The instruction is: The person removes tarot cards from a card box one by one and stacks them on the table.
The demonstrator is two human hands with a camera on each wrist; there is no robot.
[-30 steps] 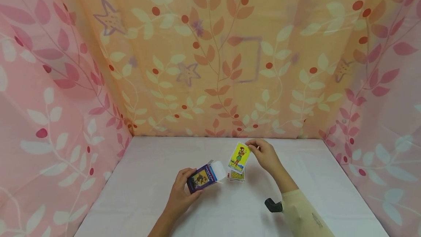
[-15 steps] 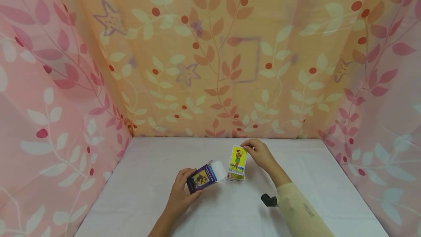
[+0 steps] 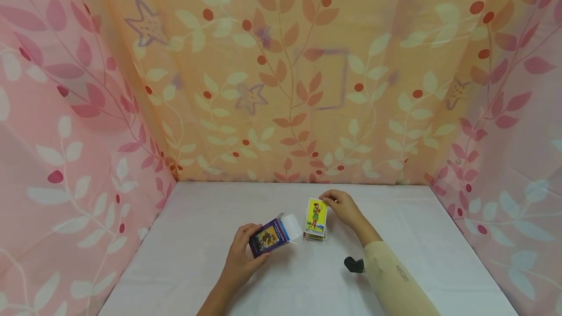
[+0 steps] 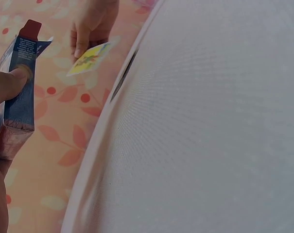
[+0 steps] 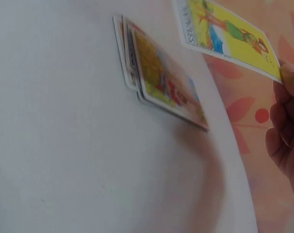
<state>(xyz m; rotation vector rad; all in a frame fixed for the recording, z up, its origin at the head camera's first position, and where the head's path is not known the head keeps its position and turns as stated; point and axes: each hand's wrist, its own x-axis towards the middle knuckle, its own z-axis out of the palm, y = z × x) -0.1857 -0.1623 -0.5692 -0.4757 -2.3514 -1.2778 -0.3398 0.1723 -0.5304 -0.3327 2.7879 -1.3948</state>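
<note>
My left hand [image 3: 241, 257] grips a dark purple-blue tarot card box [image 3: 269, 239] with a picture on its front. The white flap [image 3: 291, 228] at its top end hangs open toward the cards. A yellow tarot card [image 3: 316, 217] showing a standing figure is pinched at its upper corner by my right hand [image 3: 344, 208]. Below that card lies a small stack of cards [image 5: 161, 77], slightly uneven at the edges. The right wrist view shows a gap between the held card and the stack. From the head view, the card covers most of the stack.
A white cloth covers the table [image 3: 184, 257]. Orange leaf-patterned curtain [image 3: 281, 87] hangs behind it, with pink curtains at both sides. A black object [image 3: 353, 264] juts from beside the right sleeve [image 3: 386, 267].
My right hand has moved a little left and toward me, bringing the yellow card over the stack and turning it straighter. The left hand and box have stayed put.
</note>
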